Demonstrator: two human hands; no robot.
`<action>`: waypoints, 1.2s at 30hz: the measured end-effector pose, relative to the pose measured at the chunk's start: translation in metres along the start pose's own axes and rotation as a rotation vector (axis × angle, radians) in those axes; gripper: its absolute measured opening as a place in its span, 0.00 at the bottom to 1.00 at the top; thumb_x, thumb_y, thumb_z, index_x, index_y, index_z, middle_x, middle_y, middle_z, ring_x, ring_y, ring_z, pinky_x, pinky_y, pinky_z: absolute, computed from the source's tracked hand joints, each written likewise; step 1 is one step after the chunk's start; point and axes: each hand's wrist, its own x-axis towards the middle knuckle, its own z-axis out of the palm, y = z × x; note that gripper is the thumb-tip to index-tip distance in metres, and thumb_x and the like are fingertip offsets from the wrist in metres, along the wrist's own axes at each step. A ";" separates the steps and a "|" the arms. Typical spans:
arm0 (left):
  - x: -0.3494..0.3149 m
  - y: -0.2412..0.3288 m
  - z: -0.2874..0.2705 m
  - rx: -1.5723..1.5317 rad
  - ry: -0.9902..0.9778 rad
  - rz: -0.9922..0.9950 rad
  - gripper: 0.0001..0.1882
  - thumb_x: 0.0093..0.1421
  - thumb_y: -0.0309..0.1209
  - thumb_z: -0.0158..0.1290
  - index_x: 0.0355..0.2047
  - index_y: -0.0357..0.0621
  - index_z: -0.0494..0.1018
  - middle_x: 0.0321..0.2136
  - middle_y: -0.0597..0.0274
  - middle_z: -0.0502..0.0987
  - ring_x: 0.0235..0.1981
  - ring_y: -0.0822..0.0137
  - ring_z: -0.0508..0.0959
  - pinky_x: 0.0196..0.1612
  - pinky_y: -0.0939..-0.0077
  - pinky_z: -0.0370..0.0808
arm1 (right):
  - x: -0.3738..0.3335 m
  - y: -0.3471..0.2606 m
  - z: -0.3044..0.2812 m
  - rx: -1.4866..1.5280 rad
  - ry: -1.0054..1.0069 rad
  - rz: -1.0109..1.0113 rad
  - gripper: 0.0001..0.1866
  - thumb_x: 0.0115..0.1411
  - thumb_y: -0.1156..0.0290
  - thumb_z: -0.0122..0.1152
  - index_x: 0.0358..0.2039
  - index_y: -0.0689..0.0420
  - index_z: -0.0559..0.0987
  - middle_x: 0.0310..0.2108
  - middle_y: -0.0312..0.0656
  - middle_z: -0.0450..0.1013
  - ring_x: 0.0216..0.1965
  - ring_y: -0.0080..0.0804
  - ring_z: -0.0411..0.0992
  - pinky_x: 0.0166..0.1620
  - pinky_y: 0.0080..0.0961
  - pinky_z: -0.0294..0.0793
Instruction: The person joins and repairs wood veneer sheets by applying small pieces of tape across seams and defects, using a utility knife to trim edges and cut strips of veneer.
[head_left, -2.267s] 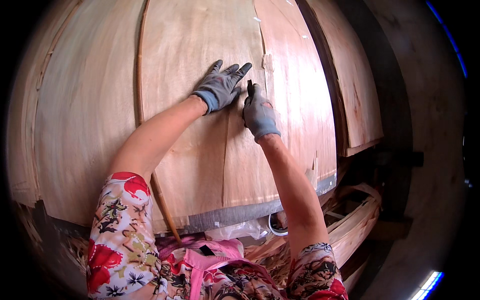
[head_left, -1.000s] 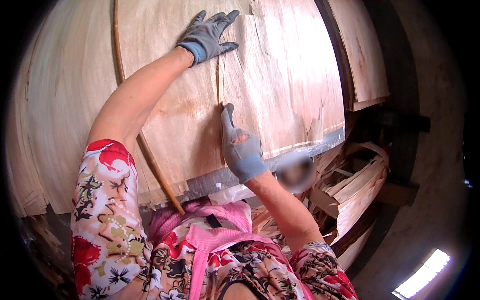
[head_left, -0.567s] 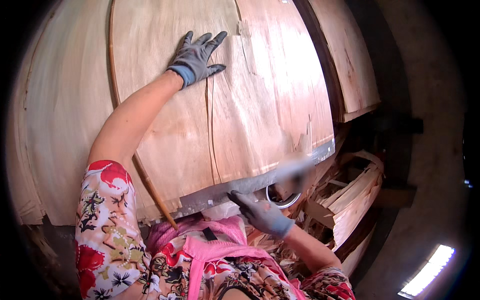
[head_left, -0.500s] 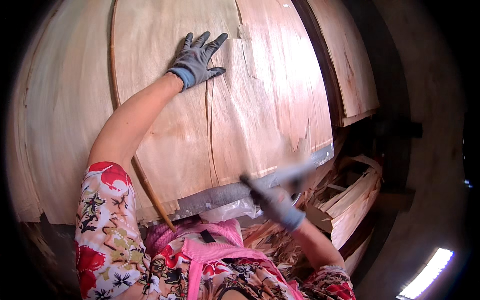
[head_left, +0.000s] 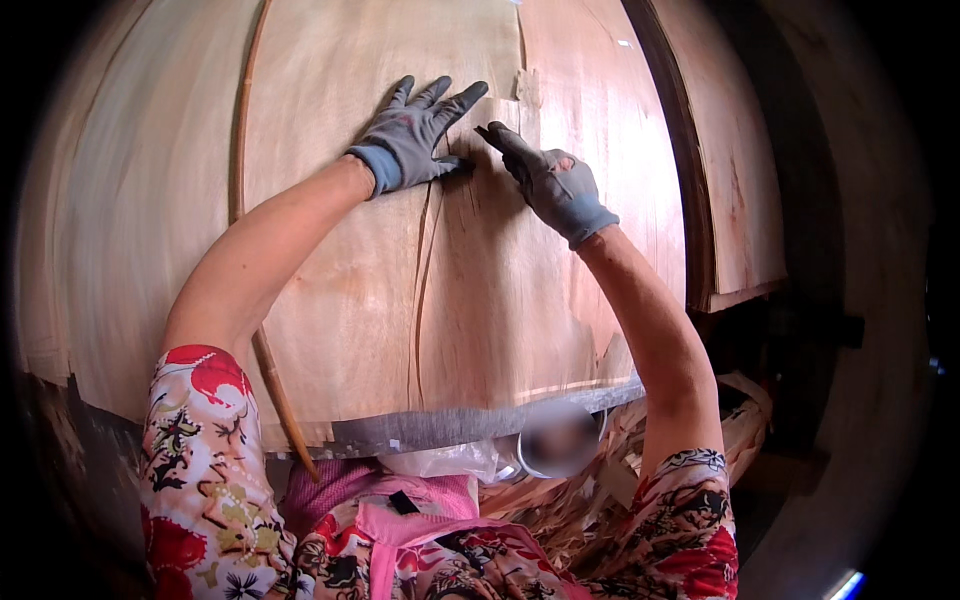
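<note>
My left hand [head_left: 405,135], in a grey glove with dark fingertips and a blue cuff, lies flat with fingers spread on a large pale wood veneer sheet [head_left: 330,260]. Just to its right, my right hand [head_left: 560,185], gloved alike, is over the same sheet with its fingers drawn together and pointing up-left. Whatever it may hold at the fingertips is too small to make out. A torn edge with a small ragged flap [head_left: 527,88] lies above the right fingertips. Below the left hand, a long dark split [head_left: 424,290] runs down the sheet.
A thin bent wooden rod [head_left: 243,130] lies along the sheet's left part. Another veneer stack [head_left: 725,170] stands at the right. Along the front runs a grey edge [head_left: 480,422], with clear plastic [head_left: 440,461], a round white-rimmed object [head_left: 537,466] and veneer scraps [head_left: 520,505] below it.
My right hand has moved from the sheet's front edge up beside my left hand. The blurred pale strip by it is gone from view. My left hand stays spread on the sheet.
</note>
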 end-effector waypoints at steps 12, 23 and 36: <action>0.006 0.012 -0.010 0.002 -0.022 -0.001 0.51 0.58 0.59 0.56 0.74 0.61 0.43 0.68 0.49 0.60 0.72 0.58 0.55 0.73 0.50 0.44 | 0.011 0.019 -0.001 -0.254 -0.176 -0.075 0.31 0.64 0.72 0.48 0.67 0.34 0.64 0.27 0.46 0.77 0.28 0.46 0.78 0.30 0.41 0.78; 0.003 0.029 0.013 0.082 0.067 0.159 0.46 0.62 0.54 0.53 0.74 0.58 0.44 0.68 0.53 0.61 0.72 0.53 0.54 0.73 0.44 0.41 | -0.091 0.018 0.007 -0.193 -0.318 0.103 0.31 0.64 0.72 0.48 0.67 0.32 0.66 0.28 0.43 0.77 0.28 0.42 0.77 0.31 0.37 0.79; -0.015 0.078 0.031 -0.014 -0.031 0.199 0.31 0.68 0.52 0.46 0.69 0.62 0.60 0.69 0.66 0.61 0.72 0.58 0.55 0.74 0.55 0.44 | -0.196 -0.049 -0.033 -0.025 -0.387 0.391 0.34 0.64 0.74 0.47 0.71 0.40 0.58 0.28 0.52 0.77 0.24 0.47 0.77 0.27 0.43 0.77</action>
